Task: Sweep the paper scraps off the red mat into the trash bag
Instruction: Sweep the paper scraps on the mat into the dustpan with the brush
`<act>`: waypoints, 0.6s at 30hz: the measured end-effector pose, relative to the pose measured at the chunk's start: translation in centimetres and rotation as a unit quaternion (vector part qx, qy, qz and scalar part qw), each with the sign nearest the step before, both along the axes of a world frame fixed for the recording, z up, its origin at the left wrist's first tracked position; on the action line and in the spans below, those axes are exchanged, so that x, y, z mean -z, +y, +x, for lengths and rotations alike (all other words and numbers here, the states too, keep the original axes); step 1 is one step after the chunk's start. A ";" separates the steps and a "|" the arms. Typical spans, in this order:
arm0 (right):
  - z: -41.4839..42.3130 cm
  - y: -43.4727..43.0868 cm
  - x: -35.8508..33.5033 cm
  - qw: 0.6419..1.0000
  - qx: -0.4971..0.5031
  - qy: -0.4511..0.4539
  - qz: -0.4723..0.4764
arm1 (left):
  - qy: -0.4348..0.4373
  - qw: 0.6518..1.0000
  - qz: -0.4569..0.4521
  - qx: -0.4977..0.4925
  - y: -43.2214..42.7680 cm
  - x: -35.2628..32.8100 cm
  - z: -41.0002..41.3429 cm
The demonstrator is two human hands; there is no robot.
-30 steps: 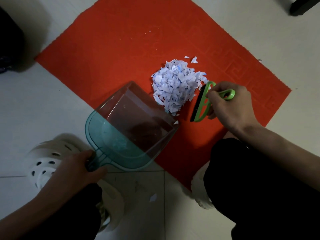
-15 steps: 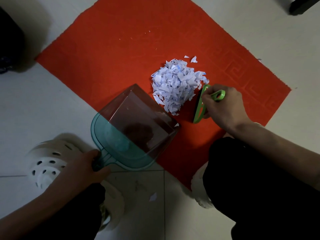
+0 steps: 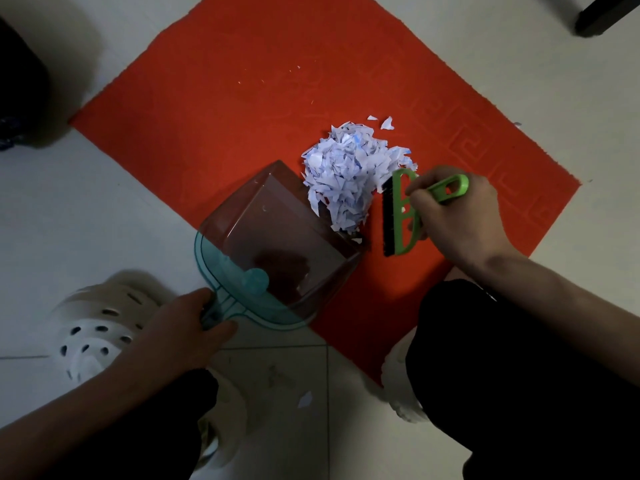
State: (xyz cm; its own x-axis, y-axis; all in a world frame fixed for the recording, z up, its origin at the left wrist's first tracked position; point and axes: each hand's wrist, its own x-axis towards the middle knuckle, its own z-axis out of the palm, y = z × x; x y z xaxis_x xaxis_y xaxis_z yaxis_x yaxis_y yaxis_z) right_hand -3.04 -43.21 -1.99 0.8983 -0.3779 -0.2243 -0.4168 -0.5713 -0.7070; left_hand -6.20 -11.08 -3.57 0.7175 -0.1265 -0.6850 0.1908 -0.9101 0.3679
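Observation:
A heap of white paper scraps [image 3: 349, 174] lies on the red mat [image 3: 242, 98]. My left hand [image 3: 180, 330] grips the handle of a clear teal dustpan [image 3: 277, 247], whose open lip touches the left side of the heap. My right hand [image 3: 453, 213] holds a green hand brush [image 3: 403, 216] with black bristles just right of the heap, the bristles facing the scraps. Two loose scraps [image 3: 386, 123] lie just beyond the heap, and tiny flecks sit farther up the mat. No trash bag is clearly visible.
White perforated clogs [image 3: 93, 327] and my dark trouser knees [image 3: 519, 375] fill the foreground. One stray scrap [image 3: 304, 399] lies on the pale floor tiles between my feet. A dark object [image 3: 17, 98] sits at the left edge, another dark object [image 3: 606, 12] at the top right.
The dustpan has slid right, up against the heap. The brush has pushed the scraps leftward, so the heap is tighter and its edge now reaches the pan's lip.

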 end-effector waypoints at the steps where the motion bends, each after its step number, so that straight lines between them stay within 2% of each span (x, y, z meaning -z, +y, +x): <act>1: 0.0 -0.6 0.1 1.000 0.016 -0.003 -0.005 | 0.002 1.000 -0.001 -0.004 -0.1 0.1 0.1; 7: 0.6 -3.3 0.7 0.995 0.059 -0.030 -0.069 | 0.025 0.999 -0.025 -0.037 -0.6 0.4 0.6; 13: 1.5 -3.9 2.1 0.991 -0.007 -0.013 -0.135 | 0.022 0.999 -0.015 -0.026 -1.0 0.3 0.8; 18: 1.9 -3.1 2.6 0.993 -0.025 0.002 -0.118 | 0.021 0.999 -0.014 -0.024 -1.2 0.1 0.9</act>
